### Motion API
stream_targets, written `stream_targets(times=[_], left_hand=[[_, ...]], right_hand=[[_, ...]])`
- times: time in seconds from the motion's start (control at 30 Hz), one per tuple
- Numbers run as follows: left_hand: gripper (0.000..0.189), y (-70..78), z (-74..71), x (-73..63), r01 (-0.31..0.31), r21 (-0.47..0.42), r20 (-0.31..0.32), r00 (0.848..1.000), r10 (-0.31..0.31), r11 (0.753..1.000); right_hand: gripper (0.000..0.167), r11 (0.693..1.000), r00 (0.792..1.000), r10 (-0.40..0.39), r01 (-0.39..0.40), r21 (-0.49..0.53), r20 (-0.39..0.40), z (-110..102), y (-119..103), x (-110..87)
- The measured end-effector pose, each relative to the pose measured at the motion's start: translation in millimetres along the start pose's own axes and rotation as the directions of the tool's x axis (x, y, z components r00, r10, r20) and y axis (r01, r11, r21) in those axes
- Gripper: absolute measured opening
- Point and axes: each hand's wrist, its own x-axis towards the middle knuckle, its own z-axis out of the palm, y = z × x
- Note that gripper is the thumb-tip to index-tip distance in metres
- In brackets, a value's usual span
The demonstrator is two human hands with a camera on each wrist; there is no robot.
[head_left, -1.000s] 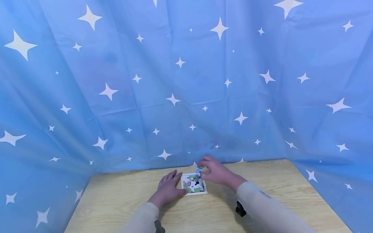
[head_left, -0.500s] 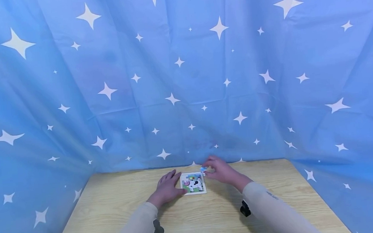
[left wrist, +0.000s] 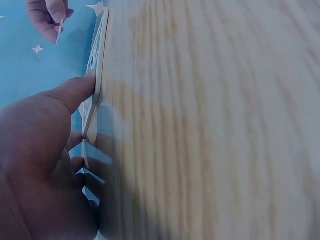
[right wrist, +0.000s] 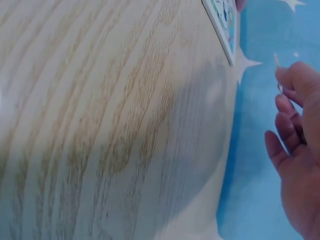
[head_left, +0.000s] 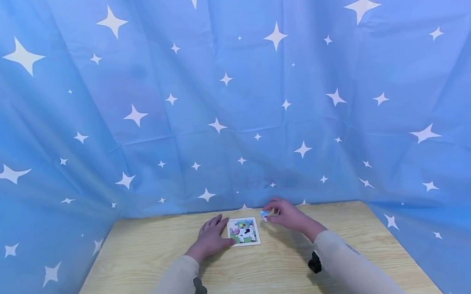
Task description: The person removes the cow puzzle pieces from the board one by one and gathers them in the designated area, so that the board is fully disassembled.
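seemingly light and stiff, the piece (head_left: 263, 215) suits the edge pinch of the right hand (head_left: 287, 216); left hand (head_left: 211, 239), fingers apart, touches the puzzle (head_left: 244, 232).

Cow puzzle (head_left: 244, 234): lay flat on the wooden table (head_left: 145, 260) — square, pale-framed, showing a black-and-white cow on green ground.
Puzzle piece (head_left: 264, 215): was small, thin, partly light blue — pinched in the right hand (head_left: 288, 215), raised, just beside the puzzle's far right corner.

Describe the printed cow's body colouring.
The cow's body is white with black patches, clearest in the head view.
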Motion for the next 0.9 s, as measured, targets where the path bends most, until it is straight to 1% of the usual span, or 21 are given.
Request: stream_targets(times=[0.07, 0.17, 0.2, 0.33, 0.47, 0.6, 0.63, 0.7, 0.8, 0.87, 0.9], left_hand=[[0.087, 6.9, -5.0, -3.3, 0.011, -0.017, 0.012, 1.0, -0.011, 1.0], [0.089, -1.6, 2.3, 0.8, 0.002, 0.001, -0.002, 1.0, -0.002, 1.0], [0.09, -1.1, 2.2, 1.2, 0.013, 0.001, 0.0, 1.0, -0.013, 1.0], [0.09, -8.0, 7.1, 4.7, 0.003, 0.02, -0.005, 1.0, -0.002, 1.0], [0.089, -1.9, 1.5, 2.2, 0.006, 0.011, 0.016, 1.0, -0.006, 1.0], [0.089, 2.3, -1.5, -0.8, 0.014, 0.003, 0.022, 1.0, -0.014, 1.0], [0.089, 4.2, -3.1, -2.0, 0.016, -0.008, 0.021, 1.0, -0.016, 1.0], [0.09, 0.0, 1.1, -0.5, 0.013, 0.007, 0.009, 1.0, -0.013, 1.0], [0.09, -0.6, 2.7, -0.2, 0.013, 0.013, -0.001, 1.0, -0.013, 1.0], [0.091, -3.7, 5.4, -0.1, 0.008, 0.024, -0.007, 1.0, -0.008, 1.0], [0.09, -1.5, 3.5, -1.2, 0.01, 0.012, -0.003, 1.0, -0.01, 1.0]], right_hand=[[0.025, 1.0, 1.0, 0.002, -0.002, 0.006, -0.002, 0, 3, -0.7], [0.024, 1.0, 1.0, 0.004, -0.003, 0.018, -0.004, -1, 5, -1.7], [0.024, 1.0, 1.0, 0.007, -0.007, 0.021, -0.004, -1, 6, -1.9], [0.024, 0.999, 1.0, 0.023, -0.023, 0.041, -0.002, -1, 9, -2.5], [0.024, 0.998, 0.999, 0.035, -0.034, 0.057, -0.013, 1, 10, -2.3], [0.025, 0.997, 0.998, 0.047, -0.044, 0.067, -0.036, 6, 12, -1.9], [0.025, 0.996, 0.998, 0.053, -0.051, 0.072, -0.038, 8, 13, -2.1], [0.025, 0.994, 0.997, 0.07, -0.066, 0.083, -0.041, 11, 14, -2.6], [0.025, 0.989, 0.992, 0.116, -0.111, 0.099, -0.045, 16, 17, -4.2], [0.025, 0.986, 0.989, 0.139, -0.134, 0.096, -0.052, 20, 19, -4.4], [0.025, 0.985, 0.987, 0.151, -0.145, 0.095, -0.057, 22, 20, -4.5]])
